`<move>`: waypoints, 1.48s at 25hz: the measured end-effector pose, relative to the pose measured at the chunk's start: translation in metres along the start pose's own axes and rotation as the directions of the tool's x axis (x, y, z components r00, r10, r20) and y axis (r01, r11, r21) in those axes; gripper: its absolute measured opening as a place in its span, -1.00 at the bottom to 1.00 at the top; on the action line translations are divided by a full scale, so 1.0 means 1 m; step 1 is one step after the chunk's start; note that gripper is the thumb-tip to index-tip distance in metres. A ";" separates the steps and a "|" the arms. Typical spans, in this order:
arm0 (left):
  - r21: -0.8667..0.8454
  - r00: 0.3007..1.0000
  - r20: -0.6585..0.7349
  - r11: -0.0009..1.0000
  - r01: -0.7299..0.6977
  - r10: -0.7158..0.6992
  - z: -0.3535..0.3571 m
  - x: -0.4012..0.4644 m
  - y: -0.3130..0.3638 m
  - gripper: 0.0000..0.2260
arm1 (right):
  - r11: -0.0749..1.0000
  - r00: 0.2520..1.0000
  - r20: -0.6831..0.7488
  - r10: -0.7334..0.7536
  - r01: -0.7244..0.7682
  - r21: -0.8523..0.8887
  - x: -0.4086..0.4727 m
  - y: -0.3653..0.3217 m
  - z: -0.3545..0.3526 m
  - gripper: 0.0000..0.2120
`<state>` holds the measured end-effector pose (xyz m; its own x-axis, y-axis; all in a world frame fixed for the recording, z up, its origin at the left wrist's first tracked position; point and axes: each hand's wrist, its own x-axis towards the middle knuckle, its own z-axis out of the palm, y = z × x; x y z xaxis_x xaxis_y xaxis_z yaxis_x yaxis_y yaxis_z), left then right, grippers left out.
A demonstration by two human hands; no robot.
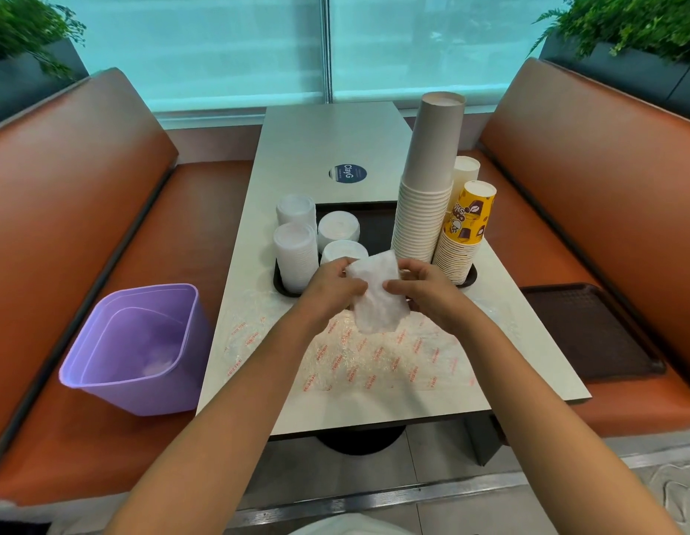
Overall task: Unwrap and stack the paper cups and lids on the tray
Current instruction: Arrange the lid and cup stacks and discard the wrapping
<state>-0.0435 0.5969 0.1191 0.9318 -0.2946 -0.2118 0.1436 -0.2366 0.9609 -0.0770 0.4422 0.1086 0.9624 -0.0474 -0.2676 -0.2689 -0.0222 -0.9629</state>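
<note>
My left hand (331,285) and my right hand (424,289) both grip a white crumpled wrapper (378,299), held above the table just in front of the dark tray (374,225). On the tray's left stand several stacks of white lids (295,252). On its right a tall stack of white paper cups (426,210) rises upside down, with a shorter stack topped by a yellow printed cup (468,218) beside it. Another cup stack (466,169) shows behind. The tray's front rim is hidden by my hands.
A clear plastic sheet with red print (374,361) lies flat on the table's near end. A purple bin (138,349) sits on the left orange bench. A second dark tray (590,330) lies on the right bench. A round sticker (348,173) marks the table's middle.
</note>
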 end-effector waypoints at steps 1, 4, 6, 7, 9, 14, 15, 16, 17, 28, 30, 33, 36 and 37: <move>-0.058 1.000 0.006 0.998 0.028 -0.028 0.001 0.000 0.002 -0.75 | 1.000 1.000 -0.016 -0.011 0.011 0.008 -0.001 0.000 0.001 -0.80; -0.390 0.994 0.022 0.915 0.107 -0.107 0.007 -0.003 0.003 -0.87 | 0.995 0.984 -0.169 -0.061 0.073 0.064 -0.003 0.003 0.011 -0.83; -0.356 0.995 0.033 0.929 0.101 -0.096 0.009 -0.001 -0.003 -0.74 | 0.992 0.962 -0.259 -0.084 0.107 0.073 -0.003 0.006 0.015 -0.84; -0.302 0.996 0.023 0.949 0.089 -0.086 0.009 -0.001 -0.006 -0.65 | 0.992 0.962 -0.262 -0.078 0.102 0.080 -0.003 0.006 0.016 -0.84; -0.275 0.996 -0.033 0.959 0.067 -0.079 0.009 -0.001 -0.009 -0.56 | 0.984 0.988 -0.153 -0.024 0.050 0.171 -0.004 0.006 0.017 -0.83; -0.423 0.994 0.045 0.899 0.111 -0.102 0.011 -0.002 -0.009 -0.75 | 0.920 0.997 -0.037 -0.069 0.078 0.385 -0.008 0.008 0.016 -0.72; -0.462 0.992 0.064 0.877 0.130 -0.113 0.012 -0.001 -0.010 -0.76 | 0.913 0.995 -0.068 -0.070 0.092 0.397 -0.007 0.009 0.017 -0.71; -0.479 0.990 0.073 0.866 0.142 -0.122 0.012 -0.001 -0.011 -0.74 | 0.907 0.993 -0.096 -0.069 0.103 0.409 -0.006 0.010 0.017 -0.67; -0.491 0.989 0.082 0.858 0.151 -0.127 0.012 -0.002 -0.011 -0.71 | 0.897 0.990 -0.114 -0.079 0.121 0.426 -0.006 0.010 0.018 -0.61; -0.340 0.937 0.292 0.894 0.292 -0.195 -0.002 -0.005 0.002 -0.68 | 0.922 0.914 -0.186 -0.360 0.379 0.075 -0.004 0.010 0.013 -0.42; -0.334 0.951 0.242 0.904 0.267 -0.191 -0.001 -0.003 -0.002 -0.63 | 0.924 0.921 -0.157 -0.356 0.372 0.086 -0.004 0.012 0.011 -0.43; -0.333 0.980 0.116 0.924 0.190 -0.160 0.002 -0.002 -0.007 -0.59 | 0.923 0.976 -0.021 -0.218 0.214 0.319 -0.007 0.013 0.011 -0.72; -0.275 0.993 0.055 0.954 0.120 -0.109 0.005 -0.003 -0.010 -0.57 | 0.981 0.994 -0.012 -0.111 0.111 0.160 -0.008 0.014 0.011 -0.75; -0.278 0.994 0.051 0.954 0.110 -0.099 0.006 -0.004 -0.010 -0.57 | 0.989 0.994 -0.043 -0.103 0.107 0.106 -0.008 0.015 0.011 -0.71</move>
<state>-0.0503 0.5951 0.1095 0.8948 -0.3164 -0.3149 0.3317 -0.0008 0.9434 -0.0886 0.4532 0.0961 0.9822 -0.0882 -0.1656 -0.1588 0.0787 -0.9842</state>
